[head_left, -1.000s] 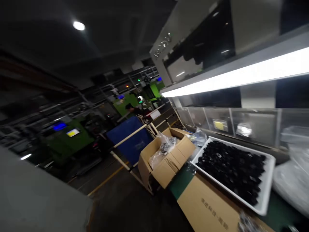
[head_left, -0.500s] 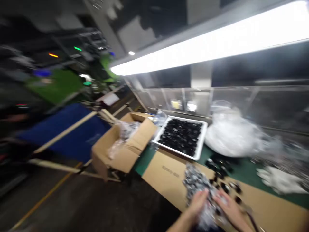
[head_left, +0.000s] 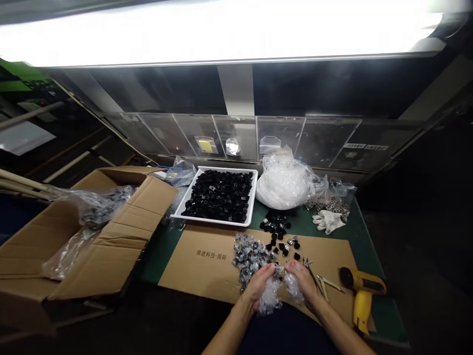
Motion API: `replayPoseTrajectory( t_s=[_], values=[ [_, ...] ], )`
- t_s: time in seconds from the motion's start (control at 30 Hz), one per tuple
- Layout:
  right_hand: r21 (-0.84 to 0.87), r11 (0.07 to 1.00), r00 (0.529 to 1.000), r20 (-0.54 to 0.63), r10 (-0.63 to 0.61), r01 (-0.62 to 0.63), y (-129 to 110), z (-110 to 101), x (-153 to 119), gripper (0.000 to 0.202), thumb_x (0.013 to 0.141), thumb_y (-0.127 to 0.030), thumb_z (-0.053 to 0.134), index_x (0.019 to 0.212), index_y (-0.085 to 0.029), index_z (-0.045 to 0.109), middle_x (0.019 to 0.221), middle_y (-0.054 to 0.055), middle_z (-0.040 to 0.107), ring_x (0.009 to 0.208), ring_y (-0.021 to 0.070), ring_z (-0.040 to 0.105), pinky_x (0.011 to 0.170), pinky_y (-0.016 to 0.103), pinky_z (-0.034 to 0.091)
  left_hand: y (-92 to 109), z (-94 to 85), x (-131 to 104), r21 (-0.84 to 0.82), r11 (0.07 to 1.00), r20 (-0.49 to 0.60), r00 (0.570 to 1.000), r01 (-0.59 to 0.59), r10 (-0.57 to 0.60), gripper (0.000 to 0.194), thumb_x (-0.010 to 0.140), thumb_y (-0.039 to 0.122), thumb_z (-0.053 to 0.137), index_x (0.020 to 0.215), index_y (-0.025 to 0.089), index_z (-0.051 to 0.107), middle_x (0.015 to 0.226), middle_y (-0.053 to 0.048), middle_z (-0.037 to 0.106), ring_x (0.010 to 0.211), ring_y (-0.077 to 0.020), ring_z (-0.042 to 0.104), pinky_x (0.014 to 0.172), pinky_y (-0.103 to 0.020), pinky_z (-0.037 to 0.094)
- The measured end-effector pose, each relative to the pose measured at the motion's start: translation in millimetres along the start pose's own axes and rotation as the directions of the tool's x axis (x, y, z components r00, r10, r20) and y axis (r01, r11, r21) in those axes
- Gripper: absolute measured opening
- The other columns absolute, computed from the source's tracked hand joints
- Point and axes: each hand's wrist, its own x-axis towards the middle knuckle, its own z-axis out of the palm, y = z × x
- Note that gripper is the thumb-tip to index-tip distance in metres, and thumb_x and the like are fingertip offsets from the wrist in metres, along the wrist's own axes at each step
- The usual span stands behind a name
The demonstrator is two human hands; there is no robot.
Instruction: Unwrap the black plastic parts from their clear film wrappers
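Observation:
My left hand (head_left: 259, 282) is closed on a bunch of crumpled clear plastic wrap (head_left: 269, 298). Facing it, my right hand (head_left: 302, 280) is closed on another piece of clear plastic (head_left: 293, 286), with thumb and fingers pressed together. Something small may sit between the fingertips, but I cannot make it out. Just beyond my left hand lies a pile of small plastic-wrapped parts (head_left: 248, 256) on a flat cardboard sheet (head_left: 199, 268). Loose black parts (head_left: 283, 246) are scattered beyond my fingertips. Pliers (head_left: 306, 264) lie beside my right hand.
A white tray (head_left: 254, 190) full of black parts stands at the back. Right of it are a stuffed plastic bag (head_left: 284, 182) and white gloves (head_left: 328, 222). A yellow heat gun (head_left: 364, 291) lies at right. An open carton (head_left: 125, 246) stands left.
The view has swung right, bringing the heat gun and pliers into clear sight. Both hands stay close together with plastic in them, in front of the wrapped pile.

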Motion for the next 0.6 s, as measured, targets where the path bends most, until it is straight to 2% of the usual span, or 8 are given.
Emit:
replayPoseTrajectory(
  t_s=[0.1, 0.27, 0.33, 0.43, 0.6],
  values=[
    [0.027, 1.000, 1.000, -0.015, -0.009, 0.009, 1.4, 2.0, 0.4, 0.026, 0.072, -0.044, 0.065, 0.072, -0.022, 0.050, 0.058, -0.004, 0.050, 0.050, 0.0134, 0.044, 0.052, 0.026, 0.037, 5.1, 4.9, -4.7, -0.001, 0.999, -0.025, 0.999, 0.037, -0.037, 0.037, 0.079, 0.041, 0.070, 0.104, 0.014, 0.065, 0.085, -0.008, 0.070, 0.067, -0.0158, 0.065, 0.065, -0.025, 0.051],
    [0.020, 0.998, 0.998, -0.042, -0.050, 0.051, 6.4, 1.2, 4.1, 0.023, 0.072, -0.040, 0.064, 0.073, -0.022, 0.050, 0.064, -0.003, 0.053, 0.056, 0.0140, 0.048, 0.054, 0.025, 0.040, 11.7, 5.0, -12.9, -0.023, 1.000, -0.004, 1.000, 0.011, -0.011, 0.038, 0.078, 0.030, 0.072, 0.110, 0.012, 0.064, 0.098, -0.012, 0.071, 0.079, -0.0186, 0.067, 0.072, -0.027, 0.052],
    [0.024, 0.999, 0.999, -0.034, -0.030, 0.031, 9.3, -0.7, 5.3, 0.023, 0.073, -0.040, 0.064, 0.073, -0.022, 0.050, 0.062, -0.004, 0.052, 0.053, 0.0133, 0.047, 0.053, 0.024, 0.038, 11.1, 2.6, -14.0, -0.033, 0.999, -0.014, 1.000, -0.001, 0.000, 0.037, 0.077, 0.032, 0.073, 0.107, 0.011, 0.065, 0.092, -0.011, 0.071, 0.076, -0.0179, 0.066, 0.072, -0.027, 0.052],
    [0.048, 0.999, 1.000, -0.017, -0.001, 0.002, 13.7, -3.8, 6.8, 0.024, 0.073, -0.040, 0.066, 0.073, -0.022, 0.050, 0.060, -0.005, 0.051, 0.051, 0.0125, 0.045, 0.049, 0.024, 0.036, 9.2, -1.2, -15.1, 0.000, 1.000, -0.084, 0.996, 0.009, -0.009, 0.038, 0.073, 0.035, 0.077, 0.101, 0.010, 0.066, 0.078, -0.008, 0.069, 0.066, -0.0157, 0.064, 0.066, -0.026, 0.051],
    [0.007, 0.999, 0.999, -0.036, -0.031, 0.031, 19.3, -9.0, 13.7, 0.020, 0.070, -0.036, 0.068, 0.074, -0.020, 0.055, 0.061, -0.006, 0.054, 0.053, 0.0119, 0.047, 0.052, 0.023, 0.037, 4.5, -12.5, -15.2, 0.115, 0.993, -0.122, 0.992, -0.011, 0.025, 0.043, 0.067, 0.037, 0.081, 0.096, 0.008, 0.069, 0.076, -0.007, 0.069, 0.063, -0.0143, 0.062, 0.062, -0.025, 0.049]
  ],
)
